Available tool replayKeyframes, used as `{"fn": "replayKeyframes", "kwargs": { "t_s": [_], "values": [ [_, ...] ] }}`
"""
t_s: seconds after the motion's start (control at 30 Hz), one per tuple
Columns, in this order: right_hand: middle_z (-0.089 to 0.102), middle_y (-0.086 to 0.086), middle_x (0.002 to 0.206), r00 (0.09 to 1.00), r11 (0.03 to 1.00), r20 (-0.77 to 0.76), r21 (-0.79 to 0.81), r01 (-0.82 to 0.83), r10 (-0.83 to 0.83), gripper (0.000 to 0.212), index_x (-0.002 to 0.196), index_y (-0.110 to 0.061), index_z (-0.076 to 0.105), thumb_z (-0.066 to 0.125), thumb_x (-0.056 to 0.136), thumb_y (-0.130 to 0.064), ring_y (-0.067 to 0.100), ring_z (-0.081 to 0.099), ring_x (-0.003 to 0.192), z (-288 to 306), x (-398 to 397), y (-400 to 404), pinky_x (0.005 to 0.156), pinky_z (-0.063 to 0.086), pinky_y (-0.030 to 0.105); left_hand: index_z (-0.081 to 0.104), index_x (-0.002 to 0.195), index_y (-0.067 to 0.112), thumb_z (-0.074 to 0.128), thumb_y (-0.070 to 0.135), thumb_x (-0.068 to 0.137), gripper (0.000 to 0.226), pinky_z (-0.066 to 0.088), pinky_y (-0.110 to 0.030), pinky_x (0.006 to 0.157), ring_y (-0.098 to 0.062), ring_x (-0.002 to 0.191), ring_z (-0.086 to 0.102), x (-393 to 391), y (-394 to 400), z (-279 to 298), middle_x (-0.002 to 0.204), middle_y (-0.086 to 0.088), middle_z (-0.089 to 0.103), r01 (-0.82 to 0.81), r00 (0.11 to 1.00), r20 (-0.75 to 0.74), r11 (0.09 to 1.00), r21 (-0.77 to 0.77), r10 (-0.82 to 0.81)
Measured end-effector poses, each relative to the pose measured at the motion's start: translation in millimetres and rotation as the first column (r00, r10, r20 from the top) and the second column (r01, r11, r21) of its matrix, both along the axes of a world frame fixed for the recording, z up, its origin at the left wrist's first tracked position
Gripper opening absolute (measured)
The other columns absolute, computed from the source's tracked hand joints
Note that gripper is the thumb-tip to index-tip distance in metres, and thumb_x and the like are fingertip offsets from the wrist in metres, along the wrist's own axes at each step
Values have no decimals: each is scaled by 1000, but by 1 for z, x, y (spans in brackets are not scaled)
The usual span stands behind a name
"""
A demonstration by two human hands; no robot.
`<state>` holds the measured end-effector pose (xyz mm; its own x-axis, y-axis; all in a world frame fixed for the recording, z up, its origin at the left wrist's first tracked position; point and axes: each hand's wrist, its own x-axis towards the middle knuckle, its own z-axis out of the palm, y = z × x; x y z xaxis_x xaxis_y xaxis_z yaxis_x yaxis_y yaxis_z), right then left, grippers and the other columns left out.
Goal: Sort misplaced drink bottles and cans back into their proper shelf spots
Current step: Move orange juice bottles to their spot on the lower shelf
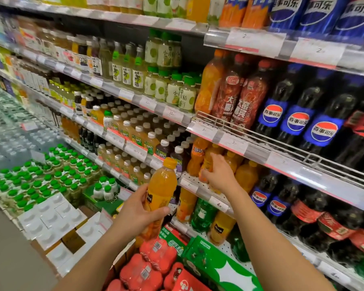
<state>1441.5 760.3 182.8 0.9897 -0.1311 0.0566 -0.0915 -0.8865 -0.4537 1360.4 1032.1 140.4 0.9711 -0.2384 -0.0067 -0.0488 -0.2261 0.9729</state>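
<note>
Floor stack, far left: green-capped bottles (pixel 40 181) stand packed in cases, well apart from both hands.
Left grip: the left hand (pixel 139 215) is clenched around the lower body of an orange juice bottle (pixel 160 194), thumb across the front near the dark label, fingers wrapped behind.
Held bottle's place: it stands upright in front of the shelving, its orange cap (pixel 169 162) level with the shelf edge (pixel 189 184), not yet on any shelf.
Handling, as a judgement: it looks full, so moderately heavy; the plastic wall should give a little under a squeeze, and the smooth body may be slippery. Holding low over the label seems secure; a grasp nearer the waist would make it easier to tip in among its neighbours.
Right grip: the right hand (pixel 219 175) reaches into the row of orange soda bottles (pixel 195 158), its fingers curled about one small orange bottle (pixel 207 164); how firmly it is held is hard to tell, since the hand hides most of it.
Between the grips: the two bottles are near each other but apart.
Lower shelf: matching dark-labelled juice bottles (pixel 221 227) stand below the right forearm, likely the held bottle's proper spot.
Far right: Pepsi bottles (pixel 296 120) fill the wire-fronted shelf.
</note>
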Motion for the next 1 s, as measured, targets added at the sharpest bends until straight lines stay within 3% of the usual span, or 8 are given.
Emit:
{"fn": "replayKeyframes", "kwargs": {
  "t_s": [0.13, 0.27, 0.33, 0.5, 0.57, 0.67, 0.8, 1.0],
  "values": [
    [47, 17, 150, 995, 994, -50, -58, 88, -91, 78, 160, -12, 24, 63, 97, -32, 37, 55, 130, 4, 45, 11, 99, 50, 43, 55, 131, 39, 86, 35, 78, 61, 53, -42, 98, -9, 107, 69, 43, 18, -3, 119, 13, 71, 96, 995, -5, 995, -32, -96],
    [57, 4, 90, 982, 971, -98, -194, 139, -160, 26, 103, -12, 54, 51, 103, -38, 32, 63, 98, 7, 90, 22, 78, 51, 40, 55, 130, 39, 85, 36, 79, 60, 54, -39, 96, -9, 106, 69, 92, 36, -1, 118, 13, 71, 156, 988, -9, 987, -41, -157],
    [61, 11, 96, 970, 975, -157, -158, 158, -183, 34, 101, -10, 55, 43, 109, -42, 32, 63, 100, 11, 107, 33, 81, 47, 37, 56, 128, 39, 84, 35, 79, 56, 53, -34, 93, -6, 104, 69, 117, 45, 0, 115, 15, 72, 186, 982, -6, 982, -40, -187],
    [47, 17, 156, 904, 932, -261, 40, 360, -338, 57, 149, -6, 49, 35, 111, -46, 36, 43, 144, 19, 138, 55, 115, 34, 41, 57, 124, 37, 82, 36, 81, 50, 52, -26, 83, -7, 99, 70, 160, 58, -2, 111, 13, 73, 248, 969, 3, 967, -52, -249],
    [52, 13, 154, 847, 829, -312, 233, 508, -431, 54, 146, -12, 54, 49, 106, -48, 37, 49, 141, 9, 140, 55, 105, 44, 46, 57, 124, 38, 80, 37, 82, 48, 51, -23, 81, -3, 98, 70, 172, 59, -3, 109, 16, 73, 250, 968, -9, 966, -69, -251],
    [67, 13, 136, 792, 521, -349, 609, 598, -501, 49, 133, -17, 67, 65, 92, -44, 36, 67, 122, -9, 139, 51, 86, 61, 47, 57, 123, 38, 77, 41, 83, 45, 50, -21, 78, 2, 95, 69, 188, 56, -6, 106, 22, 73, 263, 964, -16, 961, -84, -265],
    [65, 17, 137, 806, 781, -101, 206, 590, -583, 57, 138, -9, 60, 44, 105, -53, 38, 58, 130, -10, 152, 53, 112, 46, 49, 61, 120, 37, 75, 49, 83, 42, 53, -27, 80, -2, 93, 70, 204, 52, -15, 103, 17, 75, 261, 964, -30, 959, -113, -266],
    [74, 12, 81, 846, 834, 46, 206, 512, -531, 41, 89, -7, 68, 69, 95, -48, 30, 75, 80, -21, 125, 44, 77, 62, 52, 47, 133, 39, 77, 53, 80, 62, 55, -36, 86, -1, 93, 70, 223, 30, -23, 107, 13, 74, 265, 961, -48, 956, -128, -273]
  ]
}}
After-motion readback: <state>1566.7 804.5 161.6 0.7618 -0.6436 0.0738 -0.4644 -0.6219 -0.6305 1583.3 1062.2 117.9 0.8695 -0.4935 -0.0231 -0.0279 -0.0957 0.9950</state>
